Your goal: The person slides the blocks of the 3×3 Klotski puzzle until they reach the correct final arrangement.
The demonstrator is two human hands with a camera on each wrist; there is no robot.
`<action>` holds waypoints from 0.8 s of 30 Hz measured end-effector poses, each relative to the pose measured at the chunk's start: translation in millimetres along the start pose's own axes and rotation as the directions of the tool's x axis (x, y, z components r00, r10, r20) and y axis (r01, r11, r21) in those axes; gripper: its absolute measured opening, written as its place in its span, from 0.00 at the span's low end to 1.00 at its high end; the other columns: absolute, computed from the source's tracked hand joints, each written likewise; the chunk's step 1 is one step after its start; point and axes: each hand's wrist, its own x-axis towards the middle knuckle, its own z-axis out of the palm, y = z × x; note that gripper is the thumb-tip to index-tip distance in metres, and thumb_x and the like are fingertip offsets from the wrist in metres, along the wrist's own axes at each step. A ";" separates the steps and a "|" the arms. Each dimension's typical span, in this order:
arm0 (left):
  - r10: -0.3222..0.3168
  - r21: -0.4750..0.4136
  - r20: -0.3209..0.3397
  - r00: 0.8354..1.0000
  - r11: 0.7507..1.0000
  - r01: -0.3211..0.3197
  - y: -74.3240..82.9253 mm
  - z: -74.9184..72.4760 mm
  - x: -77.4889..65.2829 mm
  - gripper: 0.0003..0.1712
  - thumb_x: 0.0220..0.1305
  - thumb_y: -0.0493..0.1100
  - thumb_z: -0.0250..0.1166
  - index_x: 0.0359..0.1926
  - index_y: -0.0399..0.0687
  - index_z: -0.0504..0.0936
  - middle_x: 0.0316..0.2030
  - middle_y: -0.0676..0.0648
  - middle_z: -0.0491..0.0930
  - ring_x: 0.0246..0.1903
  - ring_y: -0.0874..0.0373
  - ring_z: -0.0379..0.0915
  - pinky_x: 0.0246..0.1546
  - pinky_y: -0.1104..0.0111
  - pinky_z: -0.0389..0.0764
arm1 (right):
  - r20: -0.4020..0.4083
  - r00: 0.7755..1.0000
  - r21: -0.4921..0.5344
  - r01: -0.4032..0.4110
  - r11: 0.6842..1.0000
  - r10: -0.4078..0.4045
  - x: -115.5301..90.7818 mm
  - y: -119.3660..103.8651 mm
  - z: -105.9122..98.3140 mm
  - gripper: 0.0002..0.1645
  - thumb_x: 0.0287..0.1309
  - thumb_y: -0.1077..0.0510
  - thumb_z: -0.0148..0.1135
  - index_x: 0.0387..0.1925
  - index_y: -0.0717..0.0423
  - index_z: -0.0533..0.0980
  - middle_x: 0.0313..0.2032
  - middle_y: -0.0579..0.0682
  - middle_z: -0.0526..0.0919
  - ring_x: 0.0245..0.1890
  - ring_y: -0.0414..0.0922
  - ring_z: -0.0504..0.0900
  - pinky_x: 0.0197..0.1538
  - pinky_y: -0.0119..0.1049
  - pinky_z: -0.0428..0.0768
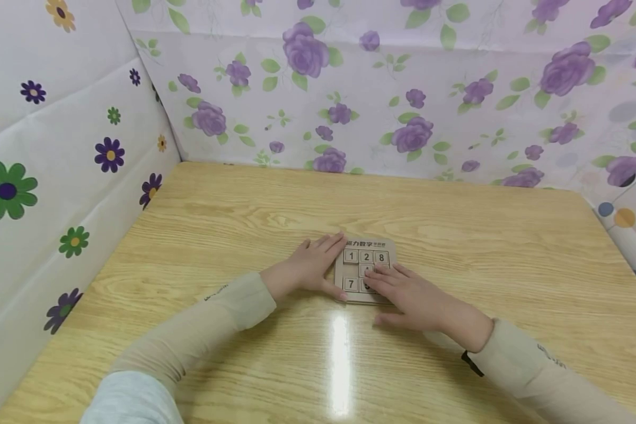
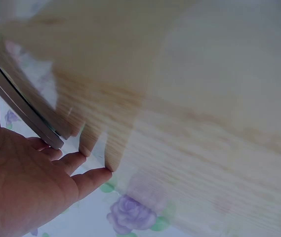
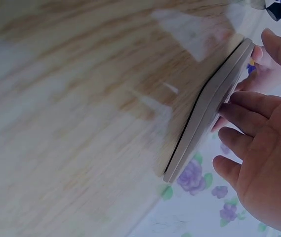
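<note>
A small number sliding puzzle (image 1: 368,298) lies flat on the wooden table. Its top row reads 1, 2, 8; below, the left slot is bare beside a partly covered 4, and a 7 sits at lower left. My left hand (image 1: 310,268) holds the board along its left side, thumb at the near corner and index finger at the far one. From the right, my right hand (image 1: 410,299) rests straight fingertips on the middle tiles, its thumb off the board. That hand hides the tiles at right. Both wrist views show the board's edge (image 3: 207,113) side-on.
The wood-grain table (image 1: 233,206) spreads around the puzzle and carries a bright light reflection in front of it. Behind stands a purple-flowered cloth (image 1: 350,76); another flowered cloth (image 1: 58,194) hangs at left. A dotted cloth (image 1: 630,218) borders the right edge.
</note>
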 end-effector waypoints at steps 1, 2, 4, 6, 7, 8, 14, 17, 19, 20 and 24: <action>0.001 -0.001 0.000 1.000 1.000 -0.001 -0.2 0.2 0.1 0.71 0.41 0.78 0.63 0.76 0.49 0.39 0.76 0.48 0.35 0.74 0.48 0.36 0.71 0.45 0.46 | 0.001 1.000 0.002 -0.001 1.000 0.001 0.4 -0.3 0.0 0.43 0.60 0.42 0.59 0.68 0.64 0.61 0.68 0.58 0.65 0.70 0.57 0.58 0.71 0.58 0.55; 0.000 -0.003 0.002 1.000 1.000 0.000 -0.2 0.1 0.0 0.71 0.41 0.78 0.63 0.76 0.49 0.39 0.76 0.48 0.35 0.74 0.48 0.36 0.71 0.45 0.46 | 0.002 1.000 0.004 -0.002 1.000 0.002 1.0 -0.6 -0.1 0.43 0.60 0.42 0.60 0.68 0.64 0.61 0.68 0.58 0.65 0.70 0.57 0.58 0.71 0.58 0.54; -0.002 -0.009 0.003 1.000 1.000 0.002 -0.4 0.0 -0.1 0.71 0.41 0.78 0.63 0.76 0.49 0.38 0.76 0.48 0.35 0.74 0.48 0.36 0.71 0.45 0.46 | 0.003 1.000 0.009 0.000 1.000 0.000 2.5 -1.3 0.1 0.43 0.59 0.42 0.60 0.68 0.63 0.61 0.68 0.58 0.64 0.70 0.57 0.58 0.71 0.57 0.54; -0.003 -0.012 0.004 1.000 1.000 0.003 -0.4 0.2 -0.1 0.71 0.41 0.78 0.63 0.76 0.49 0.38 0.76 0.49 0.35 0.74 0.48 0.36 0.71 0.45 0.46 | 0.002 1.000 0.015 0.005 1.000 -0.005 4.5 -2.2 0.4 0.43 0.59 0.42 0.60 0.68 0.62 0.61 0.68 0.57 0.64 0.70 0.56 0.58 0.71 0.57 0.54; -0.003 -0.013 0.005 1.000 1.000 0.003 -0.3 0.3 0.0 0.71 0.41 0.78 0.63 0.76 0.49 0.38 0.76 0.49 0.35 0.74 0.48 0.36 0.71 0.46 0.46 | 0.000 1.000 0.015 0.011 1.000 -0.011 5.7 -2.6 0.8 0.43 0.59 0.41 0.60 0.68 0.62 0.62 0.68 0.57 0.64 0.70 0.56 0.58 0.71 0.57 0.54; -0.003 -0.014 0.005 1.000 1.000 0.003 -0.3 0.5 0.1 0.71 0.41 0.78 0.63 0.76 0.50 0.38 0.76 0.49 0.35 0.74 0.48 0.36 0.71 0.46 0.46 | 0.000 1.000 0.019 0.015 1.000 -0.015 7.0 -3.2 1.0 0.44 0.59 0.41 0.61 0.68 0.62 0.62 0.68 0.57 0.64 0.70 0.56 0.58 0.71 0.57 0.54; 0.000 -0.010 0.009 1.000 1.000 0.001 -0.4 0.9 0.7 0.71 0.42 0.79 0.62 0.76 0.50 0.38 0.76 0.49 0.34 0.74 0.49 0.35 0.71 0.45 0.46 | 0.008 0.999 0.029 0.048 0.998 -0.048 15.7 -7.5 1.7 0.44 0.59 0.41 0.60 0.68 0.63 0.61 0.69 0.57 0.63 0.71 0.57 0.57 0.72 0.57 0.53; -0.002 -0.011 0.011 1.000 1.000 0.002 -0.4 0.8 0.9 0.71 0.42 0.79 0.62 0.76 0.49 0.38 0.76 0.49 0.34 0.74 0.49 0.35 0.71 0.45 0.46 | 0.016 0.998 0.016 0.054 0.998 -0.054 18.8 -8.1 2.4 0.44 0.59 0.41 0.59 0.68 0.63 0.61 0.69 0.57 0.62 0.71 0.57 0.57 0.71 0.57 0.53; -0.005 -0.008 0.012 1.000 1.000 0.005 -0.5 0.8 1.1 0.72 0.41 0.79 0.62 0.76 0.49 0.38 0.76 0.49 0.34 0.74 0.49 0.35 0.71 0.45 0.46 | 0.018 0.998 0.015 0.056 0.998 -0.057 19.8 -8.0 2.7 0.44 0.59 0.41 0.60 0.68 0.63 0.61 0.69 0.58 0.62 0.71 0.57 0.57 0.71 0.58 0.53; -0.006 -0.008 0.012 1.000 1.000 0.006 -0.7 0.9 1.1 0.72 0.41 0.79 0.62 0.76 0.49 0.38 0.76 0.49 0.34 0.74 0.49 0.35 0.71 0.45 0.46 | 0.017 0.998 0.015 0.057 0.998 -0.057 20.1 -7.9 2.8 0.44 0.59 0.41 0.60 0.68 0.63 0.61 0.69 0.58 0.62 0.71 0.57 0.57 0.71 0.58 0.53; -0.007 -0.009 0.011 1.000 1.000 0.007 -1.1 0.9 0.8 0.72 0.41 0.79 0.63 0.76 0.49 0.38 0.76 0.49 0.34 0.74 0.49 0.35 0.71 0.45 0.46 | 0.015 0.999 0.028 0.044 0.999 -0.045 19.6 -7.1 2.7 0.45 0.59 0.41 0.60 0.69 0.63 0.60 0.70 0.57 0.61 0.71 0.58 0.56 0.72 0.57 0.53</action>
